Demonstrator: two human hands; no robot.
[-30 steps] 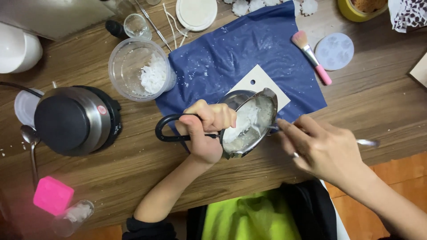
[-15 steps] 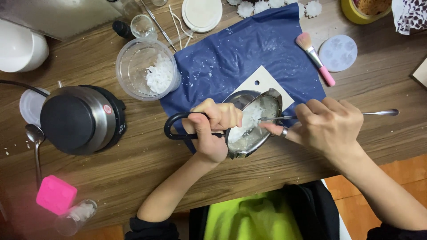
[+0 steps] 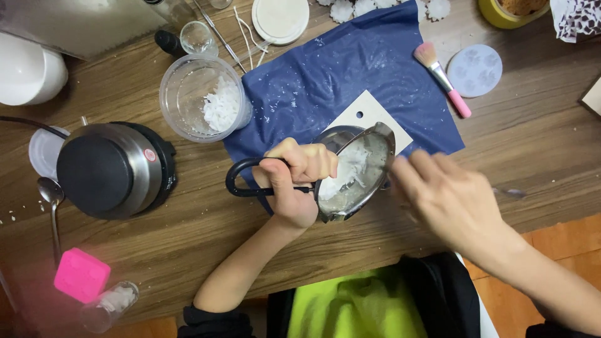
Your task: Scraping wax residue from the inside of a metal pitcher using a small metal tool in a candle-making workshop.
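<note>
Since a moment ago your right hand [image 3: 454,200] has swung out from the pot's [image 3: 354,172] rim and now blurs just beside it, fingers curled around a metal spoon [image 3: 510,193]. Your left hand [image 3: 294,181] grips the black handle [image 3: 241,181], fingers closed, tilting the pot of white flakes over the blue cloth [image 3: 350,75] on the worktop [image 3: 538,138].
</note>
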